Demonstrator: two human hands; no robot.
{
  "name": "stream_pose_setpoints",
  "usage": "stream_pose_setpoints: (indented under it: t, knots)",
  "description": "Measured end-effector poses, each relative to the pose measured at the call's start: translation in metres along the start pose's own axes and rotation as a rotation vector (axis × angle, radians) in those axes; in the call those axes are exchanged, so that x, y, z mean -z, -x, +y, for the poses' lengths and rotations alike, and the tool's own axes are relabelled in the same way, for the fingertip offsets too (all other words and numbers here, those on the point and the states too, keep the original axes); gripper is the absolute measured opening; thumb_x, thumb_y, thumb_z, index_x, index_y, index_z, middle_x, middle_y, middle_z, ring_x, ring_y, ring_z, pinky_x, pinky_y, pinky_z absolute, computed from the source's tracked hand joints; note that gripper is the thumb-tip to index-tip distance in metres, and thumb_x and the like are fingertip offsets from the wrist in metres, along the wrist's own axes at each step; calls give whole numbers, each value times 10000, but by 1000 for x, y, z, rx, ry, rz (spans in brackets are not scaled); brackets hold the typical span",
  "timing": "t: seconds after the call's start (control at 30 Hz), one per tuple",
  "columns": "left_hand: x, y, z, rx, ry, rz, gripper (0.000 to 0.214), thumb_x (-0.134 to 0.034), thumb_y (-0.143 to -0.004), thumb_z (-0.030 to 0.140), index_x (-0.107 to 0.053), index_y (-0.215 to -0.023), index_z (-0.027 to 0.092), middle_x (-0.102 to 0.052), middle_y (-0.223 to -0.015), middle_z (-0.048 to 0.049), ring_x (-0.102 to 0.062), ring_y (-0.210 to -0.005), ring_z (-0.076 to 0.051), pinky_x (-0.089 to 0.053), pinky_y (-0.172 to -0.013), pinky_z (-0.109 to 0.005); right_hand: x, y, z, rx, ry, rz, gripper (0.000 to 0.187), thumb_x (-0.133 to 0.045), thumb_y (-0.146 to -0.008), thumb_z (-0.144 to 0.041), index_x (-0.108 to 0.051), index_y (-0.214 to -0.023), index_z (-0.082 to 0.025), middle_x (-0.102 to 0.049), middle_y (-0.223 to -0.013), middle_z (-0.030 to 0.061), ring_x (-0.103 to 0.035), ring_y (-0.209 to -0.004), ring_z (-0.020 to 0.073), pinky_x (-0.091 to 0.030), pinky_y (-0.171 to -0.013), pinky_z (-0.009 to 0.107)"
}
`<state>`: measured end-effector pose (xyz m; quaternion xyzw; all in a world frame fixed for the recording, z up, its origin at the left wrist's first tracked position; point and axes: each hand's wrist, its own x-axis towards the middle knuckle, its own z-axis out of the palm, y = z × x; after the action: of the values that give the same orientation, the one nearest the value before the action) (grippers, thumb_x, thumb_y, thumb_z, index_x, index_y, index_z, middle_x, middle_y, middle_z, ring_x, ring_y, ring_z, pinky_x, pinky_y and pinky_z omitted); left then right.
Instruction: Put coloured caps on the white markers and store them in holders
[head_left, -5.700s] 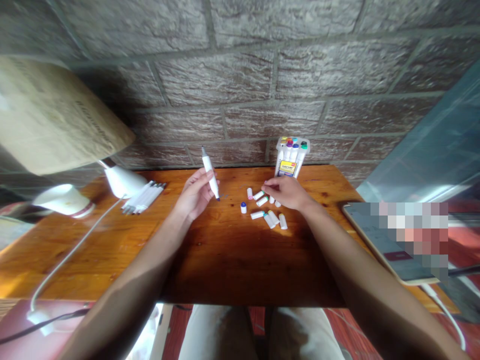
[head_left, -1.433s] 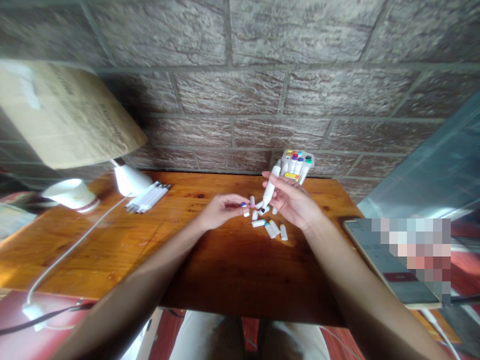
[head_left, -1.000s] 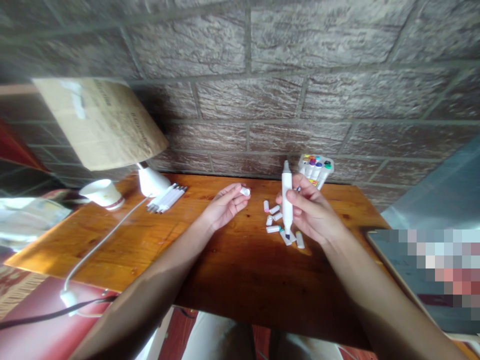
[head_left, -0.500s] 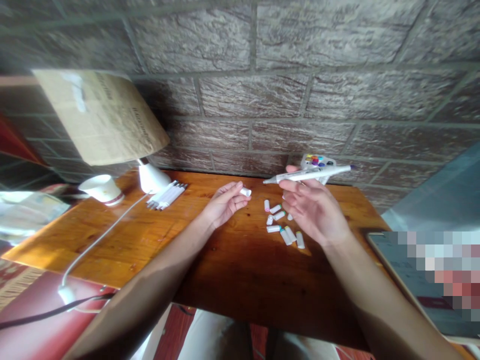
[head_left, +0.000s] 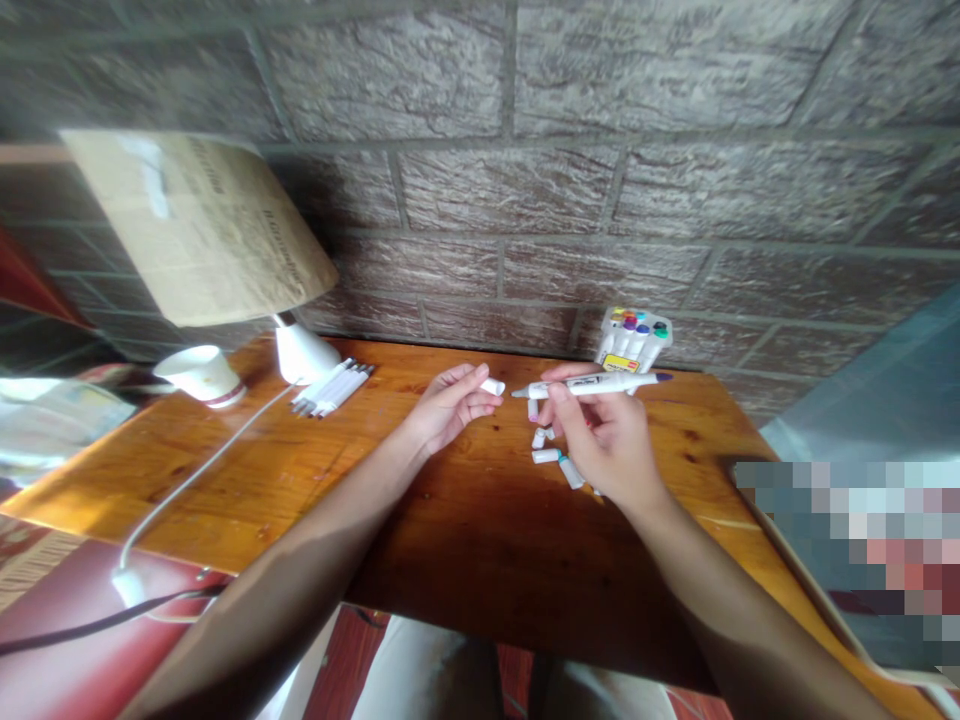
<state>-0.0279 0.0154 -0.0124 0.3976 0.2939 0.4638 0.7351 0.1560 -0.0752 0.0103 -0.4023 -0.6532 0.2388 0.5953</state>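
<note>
Between the thumb and fingers of my left hand (head_left: 450, 408) is a white marker cap (head_left: 492, 386), its end facing right. My right hand (head_left: 611, 440) grips a white marker (head_left: 592, 385) that lies nearly level, with a grey tip pointing left at the cap and a dark purple end on the right. A small gap separates tip and cap. Several loose white caps (head_left: 547, 456) lie on the wooden table below my right hand, which hides some of them. Behind that hand stands a clear case of markers (head_left: 636, 338) with coloured ends.
A row of white markers (head_left: 334, 388) lies beside the white base of a lamp (head_left: 300, 350), whose cable (head_left: 202, 475) crosses the table's left side. Left of it is a paper cup (head_left: 201, 376). A laptop or tablet (head_left: 810, 590), partly blurred out, sits at right. A brick wall (head_left: 450, 200) borders the back.
My right hand has turned and moved left and slightly down, bringing the marker's tip near the cap. More of the marker case shows now. My left hand has stayed almost still.
</note>
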Motion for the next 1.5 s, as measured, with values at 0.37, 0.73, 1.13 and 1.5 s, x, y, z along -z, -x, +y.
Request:
stream_pose_setpoints:
  t: [0.37, 0.73, 1.13, 1.5]
  knots:
    - [-1, 1, -1, -8, -47, -29, 418, -925, -581, 396, -632, -697, 122, -733, -623, -30, -692, -532, -112, -534, -521, -162, -2, 0, 0, 27, 110, -137, 205, -564, -979, -367, -658, -1091, -224, -719, -969, 77, -697, -783, 175, -572, -666, 291]
    - [-4, 2, 2, -36, -57, 21, 383, -900, -638, 381, -619, -689, 125, -726, -618, -13, -688, -518, -105, -528, -506, -157, 4, 0, -1, 61, 165, 29, 182, -592, -960, -379, -662, -1032, -227, -725, -806, 42, -679, -657, 161, -560, -631, 289]
    - [-4, 3, 0, -71, -99, -42, 467, -933, -541, 426, -607, -682, 124, -720, -621, -17, -683, -529, -105, -514, -518, -162, -3, 0, -3, 18, 123, -70, 216, -599, -955, -396, -697, -1030, -219, -743, -940, 63, -663, -639, 140, -531, -571, 262]
    - [-4, 3, 1, -122, -42, -15, 428, -923, -564, 435, -633, -666, 136, -716, -611, -4, -679, -530, -104, -518, -535, -172, 3, -2, 2, 107, 383, -29, 205, -575, -958, -357, -679, -852, -217, -740, -800, 40, -597, -543, 118, -481, -572, 263]
